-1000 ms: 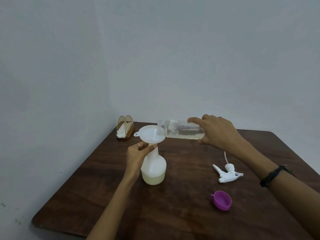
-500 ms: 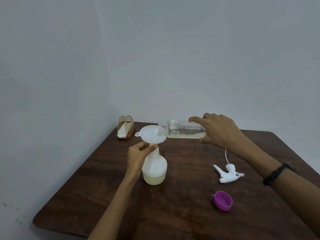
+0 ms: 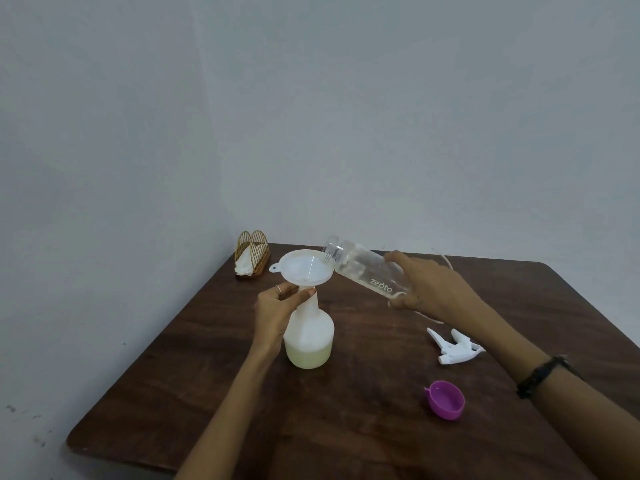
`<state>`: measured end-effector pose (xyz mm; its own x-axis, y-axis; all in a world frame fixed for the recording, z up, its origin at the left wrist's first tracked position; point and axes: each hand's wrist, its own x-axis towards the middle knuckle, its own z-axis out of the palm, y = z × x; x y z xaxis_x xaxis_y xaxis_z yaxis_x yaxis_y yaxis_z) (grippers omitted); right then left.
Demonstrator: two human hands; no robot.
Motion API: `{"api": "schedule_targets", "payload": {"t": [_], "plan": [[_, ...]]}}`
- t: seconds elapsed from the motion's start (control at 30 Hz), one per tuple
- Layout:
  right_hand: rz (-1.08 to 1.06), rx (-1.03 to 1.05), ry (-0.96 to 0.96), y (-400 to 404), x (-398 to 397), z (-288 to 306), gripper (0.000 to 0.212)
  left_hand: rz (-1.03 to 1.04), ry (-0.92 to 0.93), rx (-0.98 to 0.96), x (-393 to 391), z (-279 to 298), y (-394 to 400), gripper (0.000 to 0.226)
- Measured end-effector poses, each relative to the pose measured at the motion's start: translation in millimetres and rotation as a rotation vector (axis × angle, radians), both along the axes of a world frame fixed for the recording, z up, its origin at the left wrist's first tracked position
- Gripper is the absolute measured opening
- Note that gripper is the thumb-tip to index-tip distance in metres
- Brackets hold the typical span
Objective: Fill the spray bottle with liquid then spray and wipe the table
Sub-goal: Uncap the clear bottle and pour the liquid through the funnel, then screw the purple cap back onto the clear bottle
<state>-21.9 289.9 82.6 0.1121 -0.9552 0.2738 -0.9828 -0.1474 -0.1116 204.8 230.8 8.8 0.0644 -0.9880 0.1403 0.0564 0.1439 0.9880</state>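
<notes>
Dark wooden table (image 3: 381,410), spray bottle (image 3: 309,336) between both hands, funnel (image 3: 304,270) on top

A dark wooden table (image 3: 381,427) with a smooth, faintly glossy grain. On it stands a translucent matt white plastic spray bottle (image 3: 309,336) topped by a white plastic funnel (image 3: 304,270). A clear glossy bottle (image 3: 363,271), a white plastic trigger head (image 3: 453,349) and a shiny purple plastic cap (image 3: 445,399).

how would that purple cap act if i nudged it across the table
The purple cap looks like small, thin plastic, so probably very light and quick to slide on the smooth wooden table. It lies tilted with its opening upward, so it may rock or roll on its rounded side rather than move straight.
</notes>
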Motion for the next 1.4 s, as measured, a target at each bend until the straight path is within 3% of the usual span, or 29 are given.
{"api": "schedule_targets", "payload": {"t": [0.23,0.37,0.63,0.93,1.07,1.17,1.27,1.4], "plan": [[0.017,0.029,-0.423,2.2,3.1,-26.5,0.060,0.015,-0.006,0.004,0.2,0.4,0.6,0.030],[-0.008,-0.022,-0.590,2.7,8.1,-36.0,0.059,0.004,0.002,-0.006,-0.7,-1.9,1.9,0.023],[-0.019,-0.074,-0.726,8.0,12.0,-58.3,0.059,-0.013,-0.018,-0.018,3.0,-11.6,4.8,0.025],[-0.013,-0.045,-0.797,10.5,18.3,-90.9,0.062,-0.058,-0.071,0.011,12.3,-24.8,7.0,0.045],[0.003,-0.024,-0.821,14.4,20.5,-100.0,0.060,0.141,-0.150,-0.052,12.7,-34.8,21.5,0.048],[0.018,-0.029,-0.836,18.5,23.4,-105.1,0.062,0.298,-0.200,-0.172,10.4,-44.0,40.4,0.035],[0.011,-0.051,-0.846,23.2,25.7,-110.2,0.062,0.225,-0.247,-0.209,1.6,-52.2,57.3,0.028],[0.005,-0.039,-0.880,31.9,30.0,-115.4,0.060,-0.013,-0.213,-0.145,-15.1,-64.3,66.1,0.035]]}}
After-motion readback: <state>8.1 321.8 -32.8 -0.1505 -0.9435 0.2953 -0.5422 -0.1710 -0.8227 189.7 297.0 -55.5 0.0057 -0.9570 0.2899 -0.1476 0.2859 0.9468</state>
